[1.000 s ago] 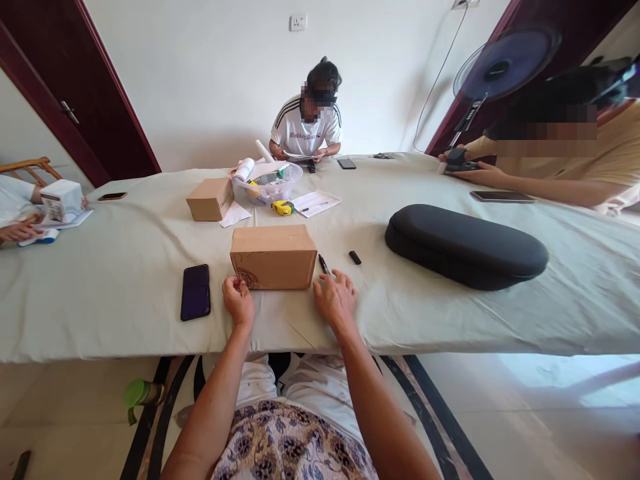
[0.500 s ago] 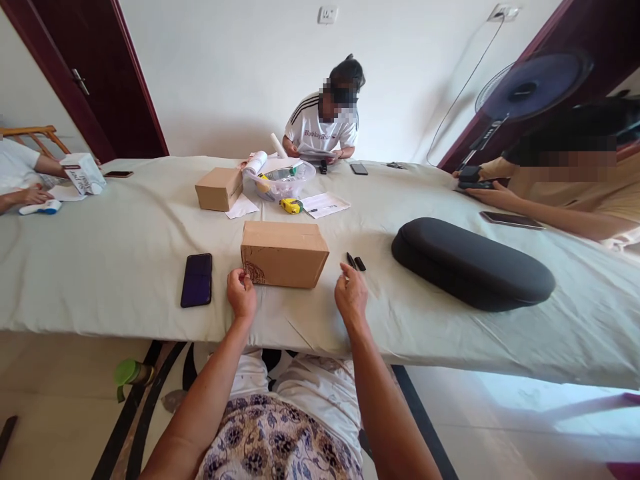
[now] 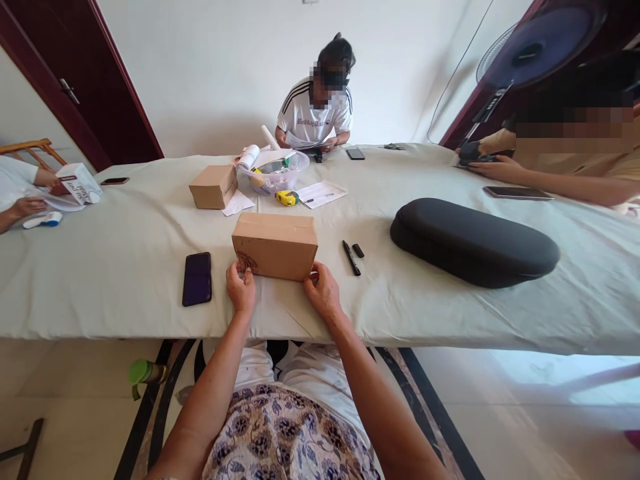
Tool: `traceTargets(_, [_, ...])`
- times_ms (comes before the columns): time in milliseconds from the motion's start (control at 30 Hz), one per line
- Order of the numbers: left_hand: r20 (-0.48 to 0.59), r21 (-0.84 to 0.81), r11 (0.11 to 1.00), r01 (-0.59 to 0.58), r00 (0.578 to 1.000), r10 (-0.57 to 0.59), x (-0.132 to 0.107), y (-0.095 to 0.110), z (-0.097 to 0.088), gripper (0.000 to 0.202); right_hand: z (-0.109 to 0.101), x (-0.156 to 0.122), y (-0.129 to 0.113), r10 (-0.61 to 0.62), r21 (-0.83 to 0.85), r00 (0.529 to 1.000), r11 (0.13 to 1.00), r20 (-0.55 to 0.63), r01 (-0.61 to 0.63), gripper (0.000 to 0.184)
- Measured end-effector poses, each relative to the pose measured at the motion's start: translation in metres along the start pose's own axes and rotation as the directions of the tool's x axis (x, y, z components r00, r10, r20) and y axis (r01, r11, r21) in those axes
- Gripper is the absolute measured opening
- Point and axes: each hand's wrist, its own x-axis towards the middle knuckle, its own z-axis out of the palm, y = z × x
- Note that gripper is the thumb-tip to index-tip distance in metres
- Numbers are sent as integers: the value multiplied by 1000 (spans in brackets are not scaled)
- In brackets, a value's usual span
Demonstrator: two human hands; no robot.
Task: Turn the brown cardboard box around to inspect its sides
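A closed brown cardboard box (image 3: 275, 245) lies on the cloth-covered table (image 3: 125, 280) right in front of me. My left hand (image 3: 241, 291) is curled against its near left corner, fingers closed on the bottom edge. My right hand (image 3: 323, 291) rests at the near right corner, fingertips pressed to the box. A black phone (image 3: 197, 278) lies face up to the left of my left hand. To the right of the box are a black marker (image 3: 351, 257) and its cap (image 3: 358, 251).
A long black case (image 3: 475, 241) lies to the right. Behind are a second box (image 3: 213, 187), a clear bowl (image 3: 273, 177), a yellow tape measure (image 3: 287, 197) and papers (image 3: 325, 193). Other people sit opposite (image 3: 315, 113), left (image 3: 20, 193) and right (image 3: 575, 173). A fan (image 3: 545, 47) stands back right.
My right hand has come in from beside the marker to the box's near right corner. My left hand has stayed at the near left corner. The camera view shifted a little.
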Motion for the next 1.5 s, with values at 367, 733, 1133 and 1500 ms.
traceTargets(367, [8, 5, 999, -39, 999, 39, 0, 0, 1, 34, 2, 0, -7, 13, 46, 995, 999, -96, -8, 16])
traceTargets(733, [-15, 13, 1000, -16, 1000, 16, 0, -1, 1, 21, 2, 1, -6, 80, 49, 988, 996, -130, -74, 15])
traceTargets(1133, [-15, -17, 1000, 26, 1000, -27, 1, 1, -4, 9, -3, 1, -12, 128, 156, 984, 982, -127, -108, 26])
traceTargets(1500, [211, 1, 992, -130, 969, 127, -3, 0, 6, 77, -1, -8, -19, -229, 38, 961, 973, 157, 225, 21])
